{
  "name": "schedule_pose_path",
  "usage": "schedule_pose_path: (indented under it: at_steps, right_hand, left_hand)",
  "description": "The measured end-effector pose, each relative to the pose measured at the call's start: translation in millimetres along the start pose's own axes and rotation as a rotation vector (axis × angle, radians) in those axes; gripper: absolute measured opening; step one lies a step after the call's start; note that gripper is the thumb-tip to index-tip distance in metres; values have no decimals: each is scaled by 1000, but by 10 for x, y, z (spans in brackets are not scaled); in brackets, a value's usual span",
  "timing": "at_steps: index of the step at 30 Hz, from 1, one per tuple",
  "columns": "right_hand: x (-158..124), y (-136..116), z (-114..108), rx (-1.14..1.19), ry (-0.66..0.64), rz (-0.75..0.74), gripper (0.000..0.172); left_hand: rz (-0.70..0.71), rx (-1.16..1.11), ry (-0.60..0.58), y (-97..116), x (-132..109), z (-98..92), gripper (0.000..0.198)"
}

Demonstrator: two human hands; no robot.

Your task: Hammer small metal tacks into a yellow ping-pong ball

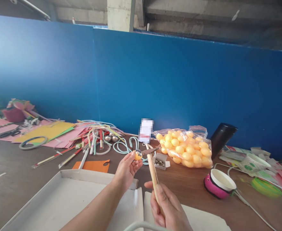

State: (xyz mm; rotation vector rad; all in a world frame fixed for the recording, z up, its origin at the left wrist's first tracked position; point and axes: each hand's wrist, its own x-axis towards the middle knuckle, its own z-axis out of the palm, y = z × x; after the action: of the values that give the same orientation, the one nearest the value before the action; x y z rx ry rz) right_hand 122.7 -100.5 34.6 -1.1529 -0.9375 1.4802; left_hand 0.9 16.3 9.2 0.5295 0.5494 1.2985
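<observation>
Pinching a small ball (138,155) up above the tabletop (189,184), the left hand (127,170) is holding it with the thumb and fingers close together. The ball is showing orange low down and shiny silver on top. The right hand (166,205) is wrapping around the wooden handle of a hammer (153,170), and its thin dark head is pointing at the ball.

It looks like the person is using the hammer on the ball. The next move seems to be asking for a still ball, good aim and fingers out of the way.

Just past the hammer, a little box (160,167) is holding shiny bits (159,162). To its right, a clear bag (198,130) is holding lots of orange balls (186,155). Over to the left, some silver balls (111,137) are sitting near pale blue tubes (121,147). A blue wall (155,77) is standing behind everything.

Fingers are hiding some of the ball, and I cannot tell if the hammer is touching it. The bits are looking too tiny to name. Blurry squares are covering part of a white card (145,136). The bottom edge is cutting off a white tray (56,194), and a green thing (266,186) on the right is looking smeary.
</observation>
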Motion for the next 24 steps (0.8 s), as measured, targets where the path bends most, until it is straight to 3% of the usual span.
schedule_pose_path:
  at_steps: [17,24]
  right_hand:
    - [2,61,22,-54,10,-35,48]
    - [22,68,27,-83,5,24,52]
  left_hand:
    - [0,-23,-90,-14,-13,-17,17]
    - [-12,-25,-81,-20,-10,-24,18]
